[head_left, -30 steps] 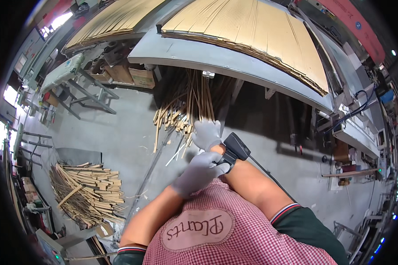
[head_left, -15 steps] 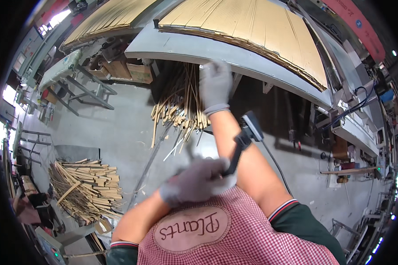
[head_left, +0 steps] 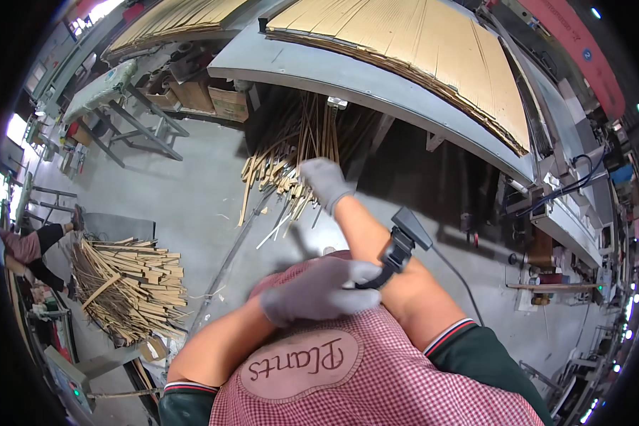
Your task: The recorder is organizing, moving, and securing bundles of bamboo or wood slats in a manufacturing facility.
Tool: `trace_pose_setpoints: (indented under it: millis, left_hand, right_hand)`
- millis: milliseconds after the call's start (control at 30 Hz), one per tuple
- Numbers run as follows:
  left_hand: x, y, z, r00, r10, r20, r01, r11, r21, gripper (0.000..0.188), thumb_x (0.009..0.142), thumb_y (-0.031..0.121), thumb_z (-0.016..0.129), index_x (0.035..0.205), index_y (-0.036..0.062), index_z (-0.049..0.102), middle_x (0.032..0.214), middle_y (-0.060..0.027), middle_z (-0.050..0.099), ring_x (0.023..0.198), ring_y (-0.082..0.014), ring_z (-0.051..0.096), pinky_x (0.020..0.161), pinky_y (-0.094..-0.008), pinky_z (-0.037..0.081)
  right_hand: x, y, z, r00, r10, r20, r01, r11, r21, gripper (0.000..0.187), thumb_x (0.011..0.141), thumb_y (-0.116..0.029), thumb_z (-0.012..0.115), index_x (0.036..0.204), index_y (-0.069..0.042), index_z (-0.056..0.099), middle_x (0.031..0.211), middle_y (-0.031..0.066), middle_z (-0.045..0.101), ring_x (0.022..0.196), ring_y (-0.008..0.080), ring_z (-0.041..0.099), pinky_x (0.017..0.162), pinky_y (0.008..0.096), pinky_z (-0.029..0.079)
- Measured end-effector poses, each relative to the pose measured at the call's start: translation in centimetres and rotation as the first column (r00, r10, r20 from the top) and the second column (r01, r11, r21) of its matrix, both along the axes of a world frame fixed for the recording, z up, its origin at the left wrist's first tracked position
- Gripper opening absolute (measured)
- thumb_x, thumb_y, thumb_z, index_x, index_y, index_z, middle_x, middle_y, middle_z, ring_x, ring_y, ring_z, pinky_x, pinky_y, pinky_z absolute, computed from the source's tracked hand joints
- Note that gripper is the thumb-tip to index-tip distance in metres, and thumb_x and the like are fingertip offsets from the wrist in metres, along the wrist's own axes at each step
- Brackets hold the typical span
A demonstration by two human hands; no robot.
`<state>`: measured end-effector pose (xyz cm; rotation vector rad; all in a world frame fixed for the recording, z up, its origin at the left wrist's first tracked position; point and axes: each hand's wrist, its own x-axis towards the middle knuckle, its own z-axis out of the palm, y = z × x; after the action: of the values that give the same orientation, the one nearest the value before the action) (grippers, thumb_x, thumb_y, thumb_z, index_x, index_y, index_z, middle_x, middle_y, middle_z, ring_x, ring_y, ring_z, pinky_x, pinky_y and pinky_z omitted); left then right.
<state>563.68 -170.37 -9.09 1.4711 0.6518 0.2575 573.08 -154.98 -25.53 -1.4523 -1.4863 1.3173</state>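
Grey work gloves cover both hands. My left hand (head_left: pixel 318 290) lies across my front, its fingers closed on the end of a black strap (head_left: pixel 380 275). That strap goes round my right forearm and carries a dark rectangular device (head_left: pixel 412 227) with a cable. My right hand (head_left: pixel 326 184) is stretched forward with its fingers curled in, and nothing shows in it. Beyond it, thin strips of cardboard or wood (head_left: pixel 287 174) lie heaped on the floor under the table, apparently below the hand rather than in it.
A grey metal table (head_left: pixel 312 69) bears stacked tan corrugated sheets (head_left: pixel 405 42). At left stand a bench (head_left: pixel 106 92) and a second heap of strips (head_left: pixel 131 284), with another person (head_left: pixel 32 245) beside it. A cable (head_left: pixel 461 280) hangs at right.
My right hand has dropped back from the table edge toward me and left. My left hand stays at the strap, its fingers shifted. At far left, the other person's legs have come into sight.
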Motion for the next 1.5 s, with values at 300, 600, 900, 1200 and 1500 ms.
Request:
trace_pose_setpoints:
  millis: [300, 600, 900, 1200, 1500]
  left_hand:
    - [-1.8, 3.2, -9.5, 0.927, 0.186, 0.326, -0.354, 0.721, 0.595, 0.021, 0.068, -0.001, 0.062, 0.086, 0.0083, 0.067, 0.114, -0.0109, 0.054, 0.112, -0.0300, 0.045, 0.092, -0.0412, 0.035]
    - [-2.1, 0.9, -3.7, 0.906, 0.045, 0.420, -0.331, 0.695, 0.639, 0.019, 0.066, -0.005, 0.063, 0.083, 0.0042, 0.063, 0.100, -0.0092, 0.055, 0.088, -0.0223, 0.052, 0.079, -0.0339, 0.041]
    - [-5.0, 4.4, 1.9, 0.825, 0.431, 0.365, -0.394, 0.903, -0.173, 0.014, 0.082, 0.013, 0.057, 0.086, -0.0003, 0.062, 0.085, -0.0066, 0.062, 0.076, -0.0192, 0.059, 0.070, -0.0337, 0.047]
    - [1.8, 3.0, -4.6, 0.974, 0.209, -0.087, -0.142, 0.864, 0.483, 0.025, 0.080, 0.021, 0.066, 0.078, -0.0041, 0.063, 0.065, -0.0055, 0.057, 0.068, -0.0123, 0.057, 0.062, -0.0268, 0.045]
    - [3.5, 3.8, -4.8, 0.968, 0.214, 0.129, -0.233, 0.959, 0.163, 0.038, 0.076, 0.018, 0.071, 0.100, -0.0081, 0.059, 0.077, -0.0057, 0.061, 0.067, -0.0094, 0.054, 0.060, -0.0216, 0.044]
  right_hand:
    - [-1.0, 4.8, 16.0, -0.141, -0.508, -0.850, 0.039, 0.855, -0.518, 0.023, 0.094, -0.024, 0.041, 0.102, -0.004, 0.046, 0.108, 0.0124, 0.048, 0.105, 0.0286, 0.049, 0.092, 0.0531, 0.042]
    - [0.8, 8.0, 18.5, 0.239, -0.275, -0.931, 0.586, 0.806, -0.087, 0.023, 0.091, -0.026, 0.047, 0.100, -0.006, 0.050, 0.097, 0.0078, 0.055, 0.093, 0.0236, 0.054, 0.084, 0.0420, 0.045]
    - [-1.8, -2.0, 2.2, 0.336, 0.107, 0.936, -0.719, 0.671, 0.181, 0.025, 0.084, -0.023, 0.050, 0.100, -0.009, 0.063, 0.101, 0.0061, 0.062, 0.106, 0.0208, 0.054, 0.106, 0.0442, 0.026]
    - [0.5, -6.2, -9.9, 0.283, 0.050, 0.958, -0.597, 0.791, 0.135, 0.024, 0.088, -0.024, 0.049, 0.104, -0.013, 0.063, 0.106, 0.0072, 0.064, 0.106, 0.0242, 0.055, 0.096, 0.0363, 0.039]
    - [2.1, -4.6, -8.5, 0.306, 0.151, 0.940, -0.289, 0.955, -0.059, 0.023, 0.086, -0.025, 0.051, 0.102, -0.011, 0.061, 0.100, 0.0072, 0.064, 0.095, 0.0221, 0.056, 0.086, 0.0359, 0.043]
